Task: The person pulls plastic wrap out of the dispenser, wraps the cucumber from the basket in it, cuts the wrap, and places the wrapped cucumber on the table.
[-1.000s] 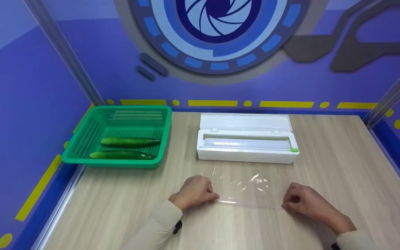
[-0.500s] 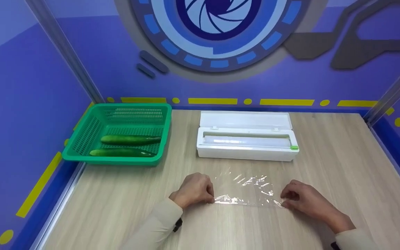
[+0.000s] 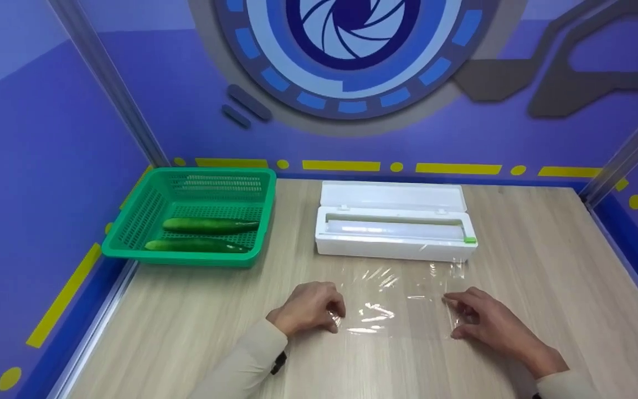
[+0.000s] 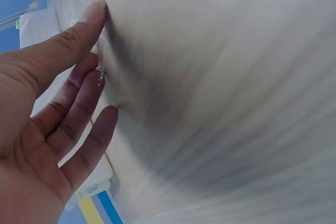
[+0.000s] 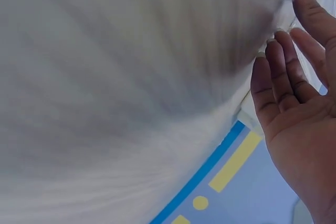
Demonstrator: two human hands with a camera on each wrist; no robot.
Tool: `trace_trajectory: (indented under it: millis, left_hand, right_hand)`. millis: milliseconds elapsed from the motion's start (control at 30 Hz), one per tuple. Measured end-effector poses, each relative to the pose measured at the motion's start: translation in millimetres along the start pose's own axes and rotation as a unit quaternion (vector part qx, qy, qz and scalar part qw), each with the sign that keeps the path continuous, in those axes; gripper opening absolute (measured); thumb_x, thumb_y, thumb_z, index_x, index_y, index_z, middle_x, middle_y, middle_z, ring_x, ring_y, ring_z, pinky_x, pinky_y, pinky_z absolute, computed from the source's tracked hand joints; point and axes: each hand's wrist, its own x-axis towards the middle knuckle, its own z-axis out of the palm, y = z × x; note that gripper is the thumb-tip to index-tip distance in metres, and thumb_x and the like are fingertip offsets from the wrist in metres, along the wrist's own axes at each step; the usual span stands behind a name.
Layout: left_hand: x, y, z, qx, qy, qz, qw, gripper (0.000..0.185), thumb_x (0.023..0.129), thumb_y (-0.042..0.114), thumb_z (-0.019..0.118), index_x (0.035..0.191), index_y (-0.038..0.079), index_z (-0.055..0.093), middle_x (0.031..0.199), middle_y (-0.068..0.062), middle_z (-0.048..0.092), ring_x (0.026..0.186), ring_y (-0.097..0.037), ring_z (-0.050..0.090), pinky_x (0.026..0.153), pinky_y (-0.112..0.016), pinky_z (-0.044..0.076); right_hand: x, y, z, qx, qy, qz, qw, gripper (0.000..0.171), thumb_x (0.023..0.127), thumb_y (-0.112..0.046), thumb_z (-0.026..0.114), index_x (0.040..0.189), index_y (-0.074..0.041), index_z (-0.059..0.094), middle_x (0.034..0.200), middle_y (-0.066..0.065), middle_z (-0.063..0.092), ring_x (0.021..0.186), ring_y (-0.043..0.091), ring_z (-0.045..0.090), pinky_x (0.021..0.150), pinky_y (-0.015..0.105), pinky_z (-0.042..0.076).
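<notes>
A: Head view: your left hand [image 3: 309,308] and right hand [image 3: 482,321] sit on the wooden table [image 3: 546,266] at either edge of the cling film sheet [image 3: 394,302]. The sheet lies flat, at 6 o'clock from the white dispenser box [image 3: 394,228].

B: Fingers?

A: Loose on both, fingertips [image 3: 336,317] touching the film edges. The wrist views confirm it: left hand [image 4: 50,129] has fingers straight and apart, right hand [image 5: 296,103] has fingers extended, side by side.

B: What do the wrist views miss?

A: Almost everything else, just motion-blurred table. Only the head view shows the green basket [image 3: 130,252] at 10 o'clock with two cucumbers [image 3: 208,225]. The film's outline is hard to trace; glare marks it.
</notes>
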Motion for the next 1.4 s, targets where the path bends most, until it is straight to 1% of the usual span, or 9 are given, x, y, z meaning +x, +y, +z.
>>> trace_trajectory:
  millis: [133,300,500,567,700,833,1000,1200,1400]
  left_hand:
    - [-1.0,-1.9,0.4,-0.010,0.005,-0.001,0.9999,0.032,0.071,0.020,0.101,0.097,0.021,0.081,0.090,0.013,0.065,0.083,-0.001,0.059,0.076,-0.022,0.047]
    - [0.0,-2.5,-1.6,-0.032,0.001,-0.004,0.9995,0.034,0.072,0.023,0.100,0.100,0.019,0.082,0.091,0.013,0.067,0.083,-0.003,0.060,0.078,-0.024,0.048]
    - [2.1,-3.5,-2.0,-0.040,0.016,-0.016,0.9989,0.014,0.089,0.031,0.088,0.099,0.022,0.083,0.091,0.015,0.067,0.085,-0.003,0.061,0.080,-0.026,0.049]
    - [1.9,-4.2,-0.5,-0.044,0.025,-0.018,0.9986,0.011,0.091,0.029,0.087,0.098,0.021,0.084,0.091,0.015,0.068,0.086,-0.003,0.062,0.080,-0.027,0.050]
    - [1.2,-4.6,0.9,-0.034,0.040,-0.012,0.9986,0.012,0.088,0.026,0.090,0.096,0.020,0.084,0.089,0.014,0.068,0.083,-0.003,0.063,0.077,-0.026,0.050]
    - [2.3,-4.1,1.3,-0.026,0.033,-0.012,0.9990,0.015,0.084,0.022,0.093,0.096,0.019,0.083,0.088,0.013,0.066,0.080,-0.001,0.058,0.075,-0.025,0.048]
    - [2.5,-1.9,1.2,-0.021,0.026,-0.014,0.9994,0.014,0.085,0.017,0.091,0.098,0.019,0.083,0.089,0.013,0.066,0.082,-0.002,0.059,0.078,-0.026,0.050]
    - [1.2,-0.7,0.0,-0.026,0.021,-0.015,0.9993,0.020,0.082,0.017,0.093,0.099,0.018,0.083,0.090,0.011,0.067,0.083,-0.003,0.059,0.078,-0.026,0.050]
    - [6.6,2.3,-2.1,-0.041,0.015,-0.018,0.9989,0.024,0.077,0.014,0.096,0.096,0.017,0.081,0.087,0.011,0.068,0.081,-0.003,0.059,0.077,-0.024,0.049]
  right_hand:
    - [2,3,-2,-0.004,-0.021,0.020,1.000,0.082,0.078,-0.029,0.095,0.149,-0.009,0.061,0.107,-0.005,0.057,0.092,0.011,0.054,0.077,0.028,0.048]
    - [4,8,-4,0.010,-0.057,0.053,0.997,0.085,0.077,-0.031,0.095,0.152,-0.012,0.059,0.107,-0.004,0.053,0.092,0.011,0.050,0.076,0.026,0.045]
    - [6,13,-8,0.029,-0.048,0.020,0.998,0.083,0.078,-0.029,0.095,0.150,-0.008,0.060,0.104,-0.001,0.052,0.091,0.011,0.051,0.078,0.027,0.047]
    - [7,13,-9,0.030,-0.045,0.009,0.998,0.083,0.078,-0.030,0.095,0.149,-0.007,0.060,0.103,-0.001,0.052,0.090,0.010,0.050,0.077,0.027,0.045]
    - [8,13,-8,0.026,-0.045,0.004,0.999,0.083,0.078,-0.031,0.094,0.149,-0.004,0.060,0.102,-0.001,0.052,0.088,0.010,0.048,0.074,0.026,0.042]
    - [8,10,-9,0.017,-0.052,0.021,0.998,0.085,0.077,-0.033,0.095,0.150,-0.007,0.060,0.101,-0.001,0.049,0.088,0.012,0.043,0.071,0.025,0.039]
    - [8,11,-10,-0.007,-0.036,-0.002,0.999,0.085,0.075,-0.036,0.095,0.148,-0.007,0.062,0.102,-0.002,0.048,0.089,0.014,0.038,0.070,0.026,0.035]
    - [10,13,-7,0.024,-0.045,0.005,0.999,0.087,0.074,-0.033,0.096,0.148,-0.005,0.061,0.103,0.002,0.048,0.091,0.015,0.039,0.074,0.026,0.037]
    - [12,13,-12,0.026,-0.065,0.026,0.997,0.089,0.074,-0.035,0.096,0.150,-0.008,0.059,0.106,0.003,0.049,0.092,0.016,0.041,0.075,0.026,0.038]
